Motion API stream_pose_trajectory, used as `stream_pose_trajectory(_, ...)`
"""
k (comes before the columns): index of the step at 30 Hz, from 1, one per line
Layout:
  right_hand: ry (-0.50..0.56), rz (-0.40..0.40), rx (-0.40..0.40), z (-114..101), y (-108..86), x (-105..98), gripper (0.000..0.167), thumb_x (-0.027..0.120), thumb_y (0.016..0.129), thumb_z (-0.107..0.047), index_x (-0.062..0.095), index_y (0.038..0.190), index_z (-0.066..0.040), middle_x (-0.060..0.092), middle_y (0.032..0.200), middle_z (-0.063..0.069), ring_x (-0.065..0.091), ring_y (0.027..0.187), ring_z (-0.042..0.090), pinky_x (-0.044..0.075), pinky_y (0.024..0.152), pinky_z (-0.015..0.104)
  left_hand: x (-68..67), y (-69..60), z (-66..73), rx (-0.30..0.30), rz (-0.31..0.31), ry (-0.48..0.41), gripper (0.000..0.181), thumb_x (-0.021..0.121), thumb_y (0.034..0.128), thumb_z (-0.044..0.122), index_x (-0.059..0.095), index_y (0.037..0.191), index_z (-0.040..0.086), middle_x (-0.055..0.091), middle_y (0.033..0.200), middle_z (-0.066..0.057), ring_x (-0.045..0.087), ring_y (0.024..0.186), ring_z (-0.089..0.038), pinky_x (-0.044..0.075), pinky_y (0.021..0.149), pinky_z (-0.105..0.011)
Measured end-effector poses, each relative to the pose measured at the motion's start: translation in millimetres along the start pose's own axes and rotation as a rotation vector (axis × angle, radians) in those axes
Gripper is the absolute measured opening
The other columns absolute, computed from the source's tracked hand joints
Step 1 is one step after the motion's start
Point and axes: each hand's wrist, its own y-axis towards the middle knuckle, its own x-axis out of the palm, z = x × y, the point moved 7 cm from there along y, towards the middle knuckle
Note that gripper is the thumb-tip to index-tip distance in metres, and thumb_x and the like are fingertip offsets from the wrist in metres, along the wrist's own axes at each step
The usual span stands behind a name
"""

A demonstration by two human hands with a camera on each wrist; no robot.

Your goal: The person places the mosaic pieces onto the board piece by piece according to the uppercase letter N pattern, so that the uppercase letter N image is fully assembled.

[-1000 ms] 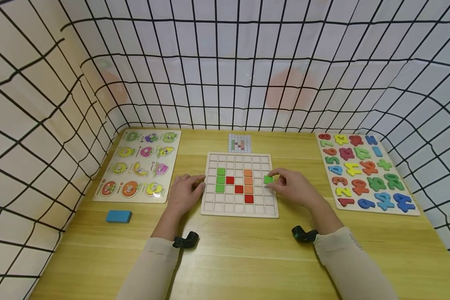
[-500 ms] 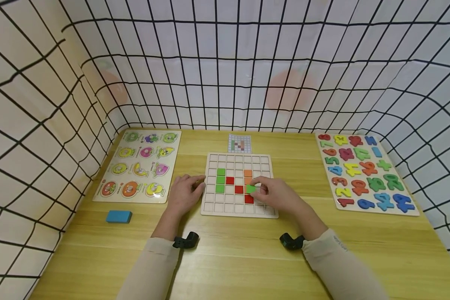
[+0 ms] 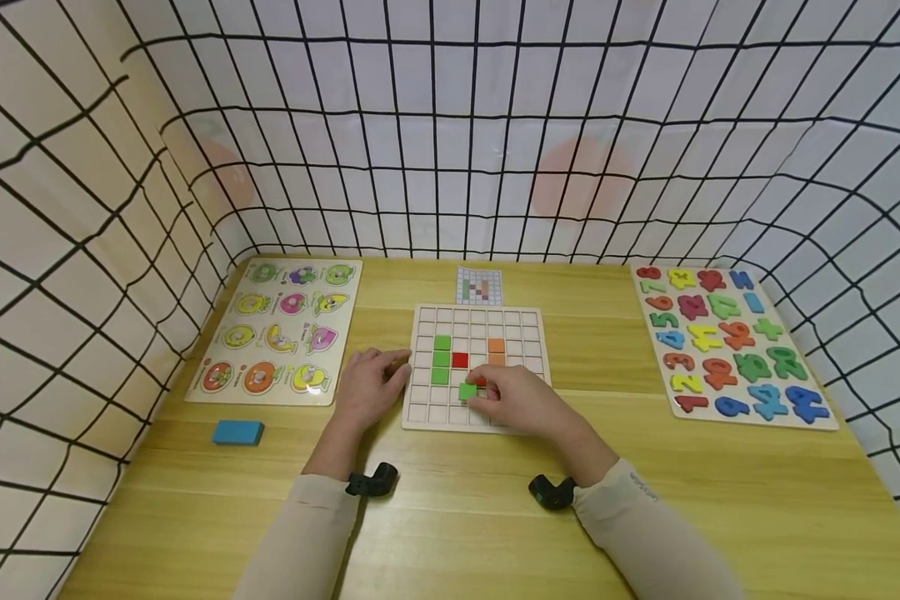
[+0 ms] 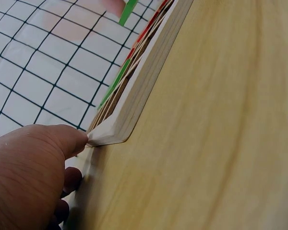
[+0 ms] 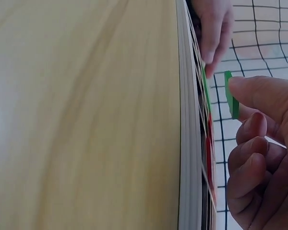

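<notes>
A square wooden grid board (image 3: 427,414) lies at the middle of the table. Over its lower part my right hand (image 3: 521,398) pinches a green square tile (image 3: 467,392) between thumb and forefinger. The right wrist view has this tile (image 5: 231,96) raised off the board and turned edge-on. My left hand (image 3: 366,387) rests at the board's left edge, its thumb (image 4: 72,139) touching the corner. Set in the grid are a column of green tiles (image 3: 441,359), a red tile (image 3: 460,360) and orange tiles (image 3: 497,346). My right hand hides part of the rest.
Behind the board lies a small printed pattern card (image 3: 478,286). A fruit puzzle board (image 3: 273,325) is at left, with a blue block (image 3: 237,432) in front of it. At right lies a number puzzle board (image 3: 731,350). Black wire mesh (image 3: 450,125) encloses the table's back and sides.
My right hand has carried the green tile leftward from the board's right edge, past the orange column, to the lower middle. The left hand has stayed in place.
</notes>
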Motion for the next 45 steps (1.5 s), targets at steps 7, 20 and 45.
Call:
stream_pose_trajectory(7, -0.064, -0.013, -0.026, -18.0, 7.6, 11.7, 0.027, 0.074, 0.093, -0.031, 0.071, 0.118, -0.021, 0.05, 0.065, -0.006, 0.045, 0.059, 0.009, 0.033, 0.056, 0.025, -0.9, 0.4, 1.7, -0.004, -0.008, 0.005, 0.034, 0.064, 0.0983, 0.034, 0.072, 0.129, 0.023, 0.066, 0.092, -0.005, 0.048, 0.087, -0.024, 0.037, 0.078, -0.035)
stream_pose_trajectory(20, -0.24, 0.068, -0.056, -33.1, 23.1, 23.8, 0.026, 0.07, 0.093, -0.028, 0.073, 0.118, -0.02, 0.064, 0.075, -0.007, 0.05, 0.064, 0.01, 0.045, 0.064, 0.03, -0.3, 1.9, 2.3, -0.009, -0.032, 0.014, 0.035, 0.063, 0.0994, 0.035, 0.071, 0.131, 0.023, 0.065, 0.093, -0.005, 0.048, 0.088, -0.024, 0.036, 0.078, -0.035)
stream_pose_trajectory(45, -0.155, 0.074, 0.197, 41.5, -48.8, -35.3, 0.037, 0.07, 0.095, -0.037, 0.067, 0.127, -0.019, 0.052, 0.069, -0.001, 0.046, 0.06, 0.015, 0.035, 0.057, 0.03, -0.7, -1.5, 0.7, -0.022, -0.029, -0.012, 0.034, 0.064, 0.0987, 0.035, 0.072, 0.13, 0.023, 0.065, 0.094, -0.005, 0.048, 0.089, -0.024, 0.037, 0.079, -0.035)
